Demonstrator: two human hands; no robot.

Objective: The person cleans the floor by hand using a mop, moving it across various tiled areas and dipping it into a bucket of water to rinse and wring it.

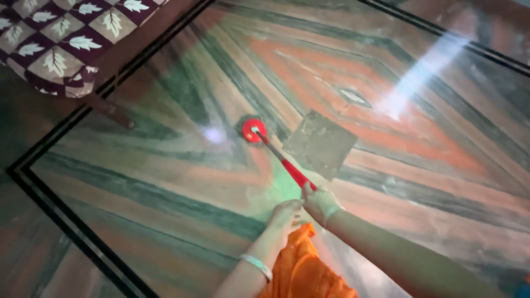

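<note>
Scene: head view looking down on a polished floor (165, 187) with green and orange bands and a black border line.
Mop: red disc head (254, 130) flat on the floor near the middle of the pattern; red and white handle (281, 161) slants from the head back toward the person.
Right hand (321, 203): grip clenched round the handle at its near end, thumb side up the shaft.
Left hand (287, 214): just beside the right hand and lower; fingers curl in, but whether they close on the handle end cannot be told. A pale bangle (257, 266) sits on that wrist.
Cloth: orange fabric (301, 267) hangs below the hands, between the forearms.
Nearby: a dull grey square tile (320, 143) lies just right of the head, not touching it. A patterned bed cover (61, 44) with leaf squares fills the top left corner, well apart from the head.
Glare: a bright streak (419, 77) at upper right and a small spot just left of the head; wetness cannot be judged through it.
Step in hand (judged): pushing the head over the centre of the floor.
Doing it well: keep the disc flat, not on its edge; hold the handle at a low slant with both hands firm; work in overlapping strokes along the bands; cover the dull tile; keep the orange fabric clear of the shaft.
</note>
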